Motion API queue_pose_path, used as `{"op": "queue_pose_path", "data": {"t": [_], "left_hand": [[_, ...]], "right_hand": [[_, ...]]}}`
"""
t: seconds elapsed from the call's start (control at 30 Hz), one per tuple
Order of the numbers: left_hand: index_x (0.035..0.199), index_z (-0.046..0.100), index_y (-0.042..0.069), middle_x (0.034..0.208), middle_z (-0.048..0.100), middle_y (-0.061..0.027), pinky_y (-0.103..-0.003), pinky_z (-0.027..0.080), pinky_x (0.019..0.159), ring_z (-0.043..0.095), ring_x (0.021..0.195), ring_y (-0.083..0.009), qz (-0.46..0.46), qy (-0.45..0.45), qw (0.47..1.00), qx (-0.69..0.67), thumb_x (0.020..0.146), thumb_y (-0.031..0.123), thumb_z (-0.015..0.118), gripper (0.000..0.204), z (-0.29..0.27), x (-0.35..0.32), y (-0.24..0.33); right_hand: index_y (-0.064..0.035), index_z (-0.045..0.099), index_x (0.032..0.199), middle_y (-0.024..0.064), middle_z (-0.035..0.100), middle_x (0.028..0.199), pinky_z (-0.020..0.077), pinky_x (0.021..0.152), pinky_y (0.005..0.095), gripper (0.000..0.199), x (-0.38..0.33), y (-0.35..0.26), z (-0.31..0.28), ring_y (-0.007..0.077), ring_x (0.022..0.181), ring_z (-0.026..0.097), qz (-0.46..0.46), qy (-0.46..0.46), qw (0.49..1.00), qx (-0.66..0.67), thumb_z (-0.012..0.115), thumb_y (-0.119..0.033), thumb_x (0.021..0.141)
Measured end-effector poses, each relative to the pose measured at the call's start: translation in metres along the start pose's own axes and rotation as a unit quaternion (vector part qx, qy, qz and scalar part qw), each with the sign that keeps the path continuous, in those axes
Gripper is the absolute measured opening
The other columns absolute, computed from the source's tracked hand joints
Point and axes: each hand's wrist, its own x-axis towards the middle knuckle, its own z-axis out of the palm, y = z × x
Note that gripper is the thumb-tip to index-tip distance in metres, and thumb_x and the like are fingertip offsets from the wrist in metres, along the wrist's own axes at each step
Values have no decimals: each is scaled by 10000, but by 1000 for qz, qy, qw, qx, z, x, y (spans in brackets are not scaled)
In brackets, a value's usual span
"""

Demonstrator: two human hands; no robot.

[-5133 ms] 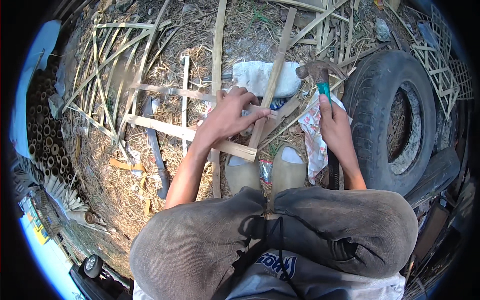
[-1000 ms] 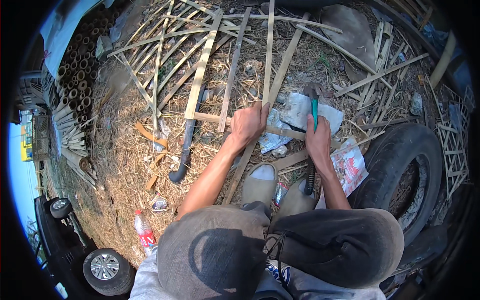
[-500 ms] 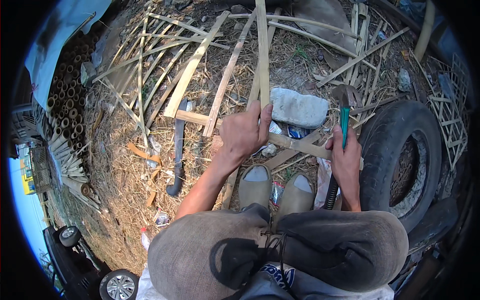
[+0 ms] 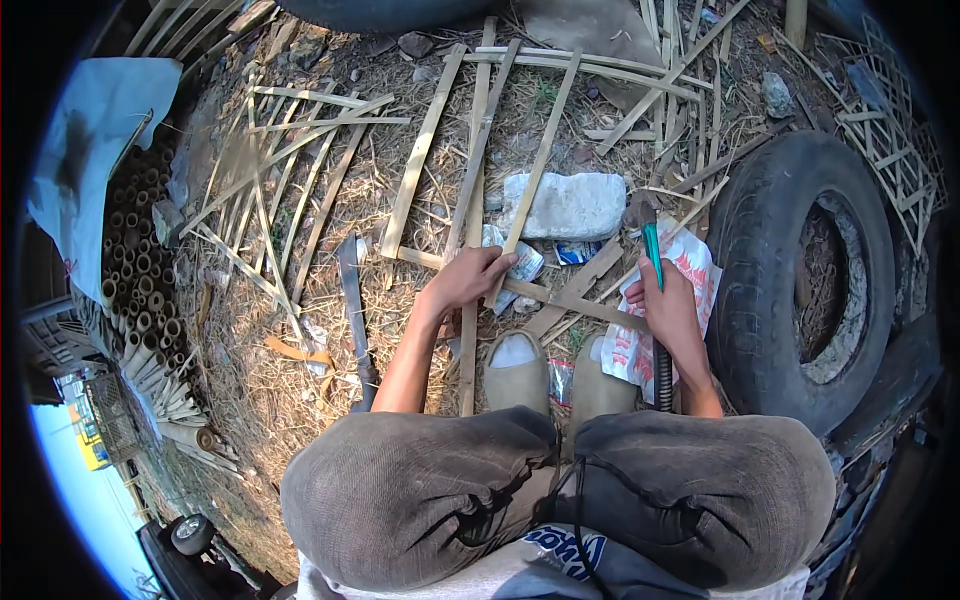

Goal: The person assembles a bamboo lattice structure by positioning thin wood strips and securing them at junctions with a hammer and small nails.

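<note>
My left hand [image 4: 470,278] is closed around the lower end of a bamboo slat [image 4: 545,150], where it meets a crosswise slat [image 4: 610,312]. That slat slants up and away over a white stone block [image 4: 565,207]. Left of it, two more slats [image 4: 425,155] slope alongside, their far ends near the curved strips [image 4: 620,68] at the back. My right hand [image 4: 668,305] grips a hammer [image 4: 652,245] with a teal neck and a dark ribbed handle. Its head points away from me, partly in shadow, beside the crosswise slat's right end.
A machete [image 4: 352,300] lies left of my left arm. A large tyre [image 4: 735,230] stands close on the right, beside a red-and-white printed sheet [image 4: 700,265]. Loose slats [image 4: 270,200] lie at far left, with stacked bamboo poles [image 4: 140,250] beyond. My sandals [image 4: 518,385] are just below the slats.
The slat in my left hand has come down from upright to lie slanted across the crosswise slat. My right hand and hammer have shifted slightly. The whole view has moved.
</note>
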Motion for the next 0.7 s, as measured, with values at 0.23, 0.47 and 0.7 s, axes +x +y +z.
{"op": "queue_pose_path", "data": {"t": [0.23,0.47,0.7], "left_hand": [[877,685,-56,832,652,-176,-444,474,870,602,912,-327,31,78,995,-59,1074,424,548,537,19,3,-9],[1099,709,-10,1142,661,-187,-463,405,1042,528,1184,-359,30,18,999,19,1092,429,497,488,11,3,-13],[934,687,27,871,681,-167,-482,334,1011,614,997,-362,-21,51,997,56,1094,447,467,501,33,-5,4]], "right_hand": [[57,633,1086,134,738,766,556,585,346,422,4,6,-3,201,650,727,6,4,1000,29,504,-344,1099],[62,631,1089,137,725,759,574,611,328,439,5,10,-2,196,652,724,25,-2,999,42,502,-357,1101],[55,614,1114,118,718,774,560,619,304,483,8,11,-6,169,671,710,34,-19,998,52,509,-416,1096]]}}
